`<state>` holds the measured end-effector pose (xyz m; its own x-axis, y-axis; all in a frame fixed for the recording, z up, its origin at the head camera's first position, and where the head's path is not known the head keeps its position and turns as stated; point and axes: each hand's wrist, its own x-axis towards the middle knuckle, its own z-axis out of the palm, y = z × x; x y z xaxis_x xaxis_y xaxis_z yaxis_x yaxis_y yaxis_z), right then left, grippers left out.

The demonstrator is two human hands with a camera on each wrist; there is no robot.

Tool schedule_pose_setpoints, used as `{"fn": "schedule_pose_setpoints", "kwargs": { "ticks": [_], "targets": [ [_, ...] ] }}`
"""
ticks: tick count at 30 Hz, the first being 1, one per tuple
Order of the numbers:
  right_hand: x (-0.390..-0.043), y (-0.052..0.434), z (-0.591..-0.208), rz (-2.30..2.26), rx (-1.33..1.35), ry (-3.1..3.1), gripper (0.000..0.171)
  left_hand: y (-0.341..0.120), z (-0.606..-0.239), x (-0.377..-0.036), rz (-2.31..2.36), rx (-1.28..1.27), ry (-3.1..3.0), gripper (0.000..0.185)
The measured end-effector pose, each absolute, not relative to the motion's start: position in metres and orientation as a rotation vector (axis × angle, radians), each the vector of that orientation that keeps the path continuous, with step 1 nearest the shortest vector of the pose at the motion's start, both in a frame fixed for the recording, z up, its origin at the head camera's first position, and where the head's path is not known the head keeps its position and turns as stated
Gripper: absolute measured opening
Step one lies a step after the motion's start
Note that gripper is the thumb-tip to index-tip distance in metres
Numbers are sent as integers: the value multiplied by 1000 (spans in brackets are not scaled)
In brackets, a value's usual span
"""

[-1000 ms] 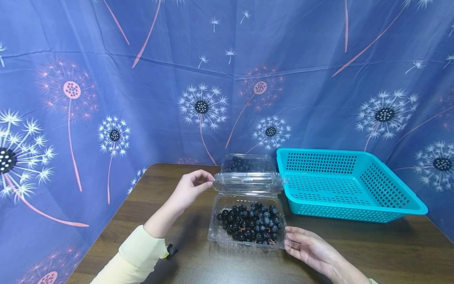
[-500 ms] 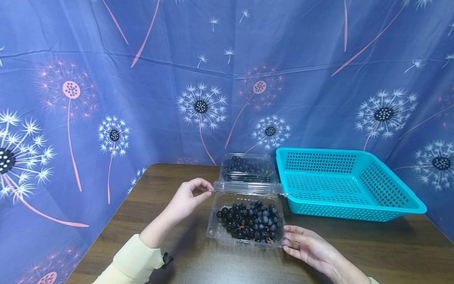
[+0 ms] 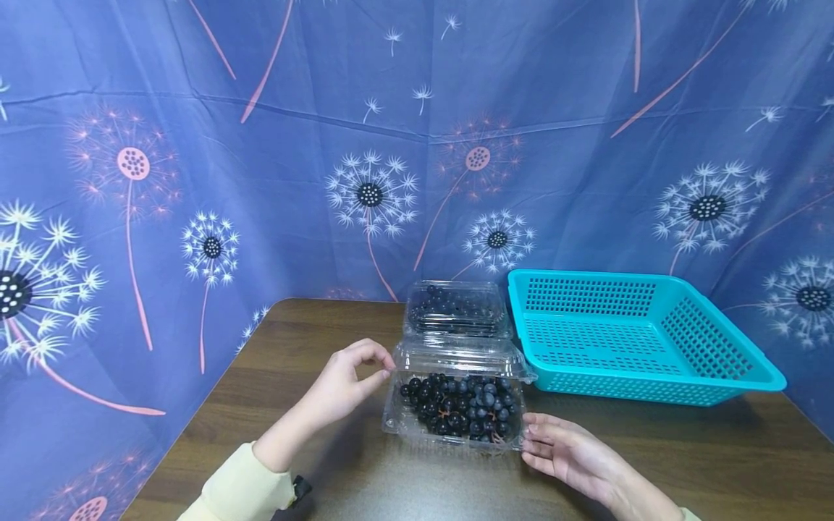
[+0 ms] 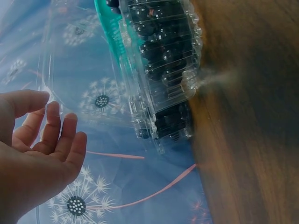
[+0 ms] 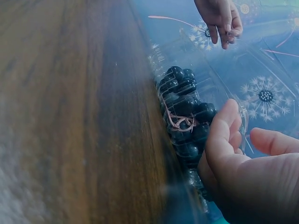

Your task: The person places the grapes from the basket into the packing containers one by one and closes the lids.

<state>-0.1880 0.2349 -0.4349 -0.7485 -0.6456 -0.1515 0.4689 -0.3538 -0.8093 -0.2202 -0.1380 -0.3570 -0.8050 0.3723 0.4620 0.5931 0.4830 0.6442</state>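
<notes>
A clear plastic clamshell box (image 3: 417, 438) with dark grapes (image 3: 456, 411) in it stands on the wooden table. Its hinged lid (image 3: 459, 351) is tilted up at the back and leans forward over the far part of the grapes. At the lid's left corner, my left hand (image 3: 347, 385) pinches the edge between thumb and fingertips; the left wrist view also has this hand (image 4: 44, 149). My right hand (image 3: 573, 457) rests its fingers against the box's right side. In the right wrist view, this hand's thumb (image 5: 273, 141) is apart from the box.
Behind the lid stands a second clear box (image 3: 456, 304) with dark grapes, its lid down. A turquoise perforated basket (image 3: 638, 387) sits at the back right, close to both boxes. A blue dandelion-print cloth (image 3: 274, 195) hangs behind the table (image 3: 352, 492).
The lid has swung forward and down from the back toward the grapes, and my left hand has come lower and nearer with it. My right hand stays at the box's right side.
</notes>
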Motion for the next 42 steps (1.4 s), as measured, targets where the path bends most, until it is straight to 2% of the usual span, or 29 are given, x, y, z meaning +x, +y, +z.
{"fn": "schedule_pose_setpoints", "kwargs": {
  "ticks": [8, 18, 29, 42],
  "targets": [
    [-186, 234, -435, -2112, -283, 1151, 25, -139, -363, -214, -1155, -815, -2473, 20],
    [-182, 232, -433, -2125, -263, 1198, 22, -140, -372, -208, -1036, -911, -2445, 18],
    [-184, 232, -431, -2143, -291, 1149, 26, -140, -380, -204, -902, -1004, -2421, 21],
    [-188, 235, -425, -2138, -108, 1241, 27, -137, -388, -199, -682, -1039, -2413, 24]
  ]
}}
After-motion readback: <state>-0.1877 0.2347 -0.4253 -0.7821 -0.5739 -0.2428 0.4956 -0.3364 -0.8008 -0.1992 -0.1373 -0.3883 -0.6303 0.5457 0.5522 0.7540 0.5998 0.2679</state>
